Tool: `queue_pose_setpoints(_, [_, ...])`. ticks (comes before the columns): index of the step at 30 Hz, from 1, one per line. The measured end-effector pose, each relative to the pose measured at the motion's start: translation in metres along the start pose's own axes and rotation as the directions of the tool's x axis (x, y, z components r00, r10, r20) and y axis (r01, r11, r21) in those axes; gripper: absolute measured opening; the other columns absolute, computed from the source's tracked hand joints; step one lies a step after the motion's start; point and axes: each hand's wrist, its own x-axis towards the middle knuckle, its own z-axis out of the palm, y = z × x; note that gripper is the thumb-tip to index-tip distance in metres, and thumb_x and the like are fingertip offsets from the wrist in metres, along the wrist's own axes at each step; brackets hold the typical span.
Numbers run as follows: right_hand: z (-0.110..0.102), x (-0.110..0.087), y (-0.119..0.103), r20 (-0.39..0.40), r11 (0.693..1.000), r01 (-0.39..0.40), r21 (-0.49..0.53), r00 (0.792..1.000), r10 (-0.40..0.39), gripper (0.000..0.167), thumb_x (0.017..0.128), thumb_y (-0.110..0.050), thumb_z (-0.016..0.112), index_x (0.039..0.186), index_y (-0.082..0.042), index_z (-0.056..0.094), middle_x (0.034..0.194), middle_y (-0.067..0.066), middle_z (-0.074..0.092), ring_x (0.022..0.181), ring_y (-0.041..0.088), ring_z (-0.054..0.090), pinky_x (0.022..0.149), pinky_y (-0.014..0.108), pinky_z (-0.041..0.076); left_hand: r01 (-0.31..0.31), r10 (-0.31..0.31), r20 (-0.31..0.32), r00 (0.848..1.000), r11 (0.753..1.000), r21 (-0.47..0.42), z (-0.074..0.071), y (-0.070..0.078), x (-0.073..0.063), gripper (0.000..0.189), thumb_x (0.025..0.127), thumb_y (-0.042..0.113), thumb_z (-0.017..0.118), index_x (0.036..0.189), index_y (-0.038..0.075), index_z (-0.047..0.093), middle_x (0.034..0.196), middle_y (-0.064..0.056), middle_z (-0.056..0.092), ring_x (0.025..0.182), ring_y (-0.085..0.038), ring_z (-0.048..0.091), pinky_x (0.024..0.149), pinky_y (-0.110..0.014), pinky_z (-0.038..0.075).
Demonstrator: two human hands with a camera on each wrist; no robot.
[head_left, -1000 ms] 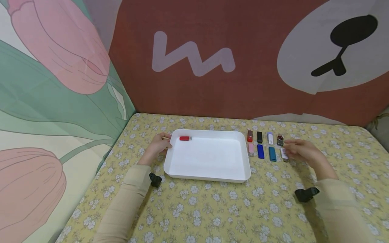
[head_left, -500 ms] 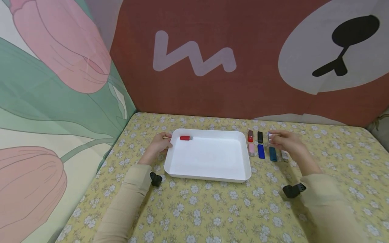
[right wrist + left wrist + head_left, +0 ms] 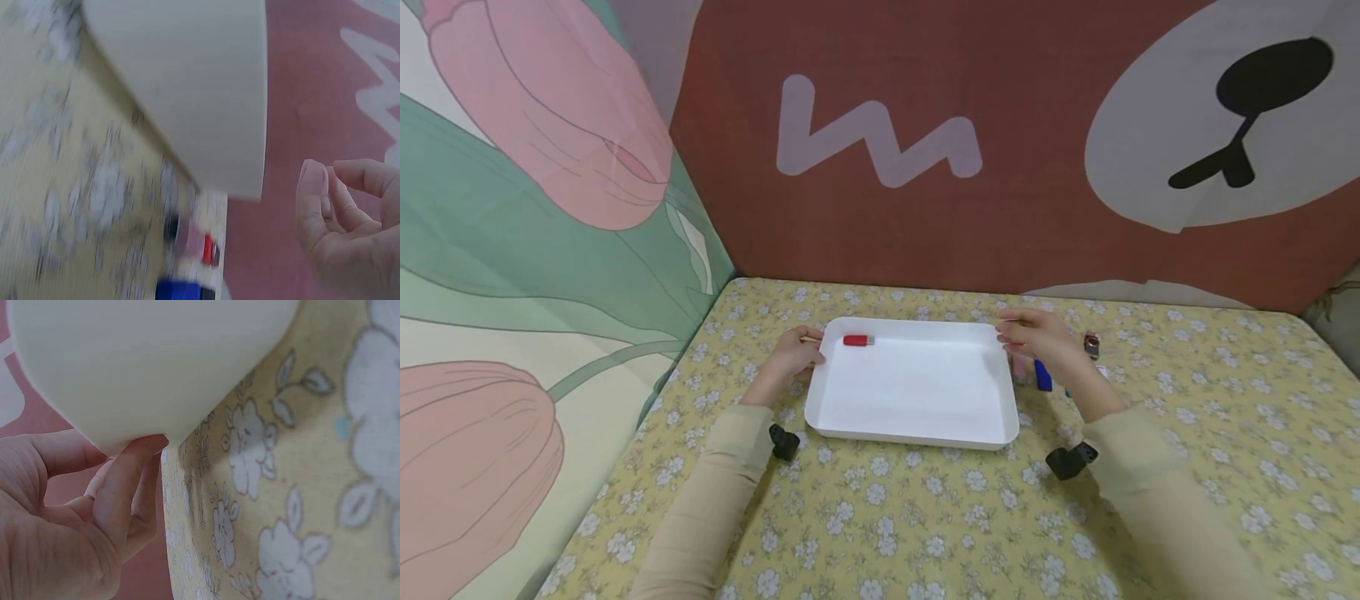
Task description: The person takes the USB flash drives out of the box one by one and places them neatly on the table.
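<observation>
A white rectangular tray [image 3: 910,383] lies on the table, with a red USB stick [image 3: 854,340] near its far left corner. My left hand [image 3: 792,357] grips the tray's left rim; in the left wrist view, thumb and fingers pinch the edge. My right hand [image 3: 1041,340] hovers by the tray's far right corner. The right wrist view shows its fingers loosely bent, with nothing visible between them. Right of the tray lie a pink USB stick [image 3: 1019,367], a blue USB stick [image 3: 1042,375] and a dark red one [image 3: 1092,346]. The hand hides the others mostly or fully.
A yellow floral cloth [image 3: 880,508] covers the table. Behind it stands a brown printed backdrop [image 3: 880,233], and a floral panel [image 3: 512,275] rises at the left. Each wrist carries a small black camera, such as the right one [image 3: 1071,460].
My right hand has moved left across the USB sticks, from their right end to the tray's right rim. My left hand, the tray and the red USB stick have stayed in place.
</observation>
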Motion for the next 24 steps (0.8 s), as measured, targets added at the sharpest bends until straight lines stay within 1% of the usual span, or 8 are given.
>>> queue_pose_setpoints(3, [0.012, 0.005, -0.005, 0.039, 0.999, 0.010, 0.040, 0.999, -0.012, 0.050, 0.101, -0.019, 0.044, 0.146, 0.002, 0.033, 0.144, 0.028, 0.039, 0.128, 0.038, 0.047, 0.103, 0.036, 0.046, 0.003, -0.003, -0.002, 1.000, 1.000, 0.000, 0.000, 0.001, -0.002, 0.042, 0.092, -0.003, 0.049, 0.133, 0.002, 0.045, 0.127, -0.020, 0.052, 0.109, -0.033, 0.059, 0.079, -0.035, 0.054])
queue_pose_setpoints(5, [0.020, 0.008, -0.009, 0.070, 0.997, 0.011, 0.071, 0.997, -0.016, 0.050, 0.101, -0.016, 0.044, 0.146, 0.003, 0.032, 0.144, 0.029, 0.038, 0.131, 0.040, 0.043, 0.107, 0.040, 0.042, 0.002, -0.002, -0.004, 1.000, 1.000, 0.004, 0.001, 0.001, -0.002, 0.041, 0.092, -0.002, 0.049, 0.133, 0.002, 0.045, 0.127, -0.021, 0.052, 0.109, -0.033, 0.059, 0.078, -0.035, 0.054])
queue_pose_setpoints(8, [0.031, 0.014, -0.014, 0.096, 0.995, 0.001, 0.098, 0.995, -0.011, 0.048, 0.101, -0.012, 0.044, 0.145, 0.003, 0.033, 0.143, 0.030, 0.039, 0.131, 0.042, 0.042, 0.108, 0.043, 0.041, -0.004, 0.004, -0.005, 1.000, 1.000, 0.016, 0.001, 0.002, -0.003, 0.040, 0.092, -0.002, 0.048, 0.132, 0.001, 0.045, 0.128, -0.022, 0.052, 0.110, -0.033, 0.059, 0.078, -0.035, 0.055])
queue_pose_setpoints(15, [0.059, 0.026, -0.023, 0.104, 0.994, -0.034, 0.102, 0.994, 0.023, 0.045, 0.099, -0.008, 0.046, 0.141, 0.002, 0.041, 0.137, 0.027, 0.046, 0.121, 0.035, 0.052, 0.103, 0.041, 0.045, 0.008, -0.008, -0.011, 1.000, 1.000, 0.025, 0.002, 0.002, -0.001, 0.040, 0.092, -0.002, 0.050, 0.132, 0.001, 0.046, 0.131, -0.021, 0.052, 0.112, -0.033, 0.058, 0.081, -0.036, 0.055])
queue_pose_setpoints(18, [0.071, 0.028, -0.027, 0.115, 0.991, -0.046, 0.127, 0.993, 0.032, 0.043, 0.098, -0.007, 0.048, 0.140, 0.002, 0.043, 0.136, 0.027, 0.047, 0.119, 0.035, 0.053, 0.103, 0.041, 0.046, 0.015, -0.015, -0.020, 1.000, 0.999, 0.029, 0.002, 0.001, 0.001, 0.040, 0.092, -0.002, 0.051, 0.132, 0.002, 0.046, 0.131, -0.021, 0.052, 0.111, -0.032, 0.058, 0.081, -0.036, 0.055])
queue_pose_setpoints(22, [0.087, 0.031, -0.033, 0.131, 0.987, -0.060, 0.148, 0.991, 0.040, 0.042, 0.097, -0.006, 0.048, 0.138, 0.002, 0.045, 0.135, 0.025, 0.049, 0.119, 0.036, 0.052, 0.103, 0.041, 0.045, 0.018, -0.017, -0.030, 0.999, 0.999, 0.028, 0.002, 0.001, 0.001, 0.040, 0.092, -0.001, 0.050, 0.131, 0.003, 0.047, 0.128, -0.020, 0.053, 0.110, -0.031, 0.059, 0.081, -0.036, 0.054])
queue_pose_setpoints(23, [0.090, 0.032, -0.034, 0.131, 0.986, -0.061, 0.152, 0.991, 0.041, 0.042, 0.096, -0.005, 0.049, 0.137, 0.002, 0.046, 0.131, 0.024, 0.052, 0.115, 0.034, 0.055, 0.102, 0.040, 0.046, 0.016, -0.016, -0.029, 0.999, 1.000, 0.025, 0.002, 0.001, 0.001, 0.040, 0.092, -0.001, 0.050, 0.131, 0.003, 0.047, 0.128, -0.020, 0.053, 0.109, -0.031, 0.059, 0.081, -0.036, 0.055])
queue_pose_setpoints(24, [0.094, 0.034, -0.035, 0.128, 0.986, -0.064, 0.156, 0.991, 0.044, 0.042, 0.096, -0.005, 0.050, 0.137, 0.002, 0.046, 0.130, 0.024, 0.052, 0.116, 0.034, 0.055, 0.102, 0.040, 0.046, 0.017, -0.016, -0.028, 0.999, 1.000, 0.024, 0.002, 0.001, 0.001, 0.041, 0.091, -0.002, 0.050, 0.131, 0.003, 0.047, 0.127, -0.020, 0.053, 0.109, -0.031, 0.059, 0.081, -0.036, 0.055])
